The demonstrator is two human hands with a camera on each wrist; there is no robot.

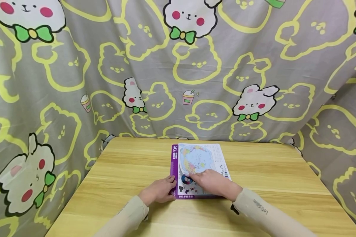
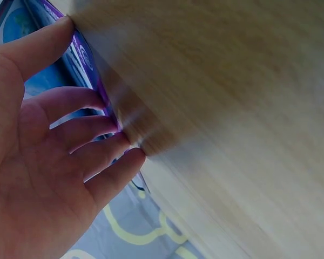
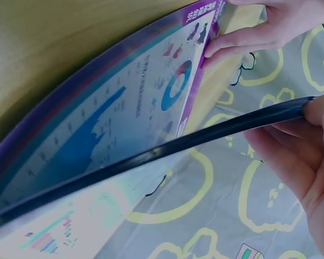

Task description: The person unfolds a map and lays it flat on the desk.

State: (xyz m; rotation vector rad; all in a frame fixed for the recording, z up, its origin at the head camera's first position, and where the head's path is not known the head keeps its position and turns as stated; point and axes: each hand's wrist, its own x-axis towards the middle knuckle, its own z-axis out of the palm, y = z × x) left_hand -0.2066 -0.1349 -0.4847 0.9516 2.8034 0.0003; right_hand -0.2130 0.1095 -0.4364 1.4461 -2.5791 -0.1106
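A purple-edged world map sheet (image 1: 173,174) lies on the table, with another map sheet (image 1: 200,158) above it that is partly lifted at its left side. My right hand (image 1: 210,181) pinches the upper sheet's edge between thumb and fingers. In the right wrist view that raised sheet (image 3: 151,156) stands up edge-on, a blue chart and ring diagram showing on the sheet (image 3: 113,118) below. My left hand (image 1: 160,189) rests its fingertips along the purple left border. The left wrist view shows its fingers (image 2: 70,102) spread and slightly bent against that border.
The wooden table (image 1: 130,164) extends on both sides of the sheets. Behind it and at its sides hangs a grey curtain (image 1: 154,65) with cartoon figures, reaching down to the table's far edge.
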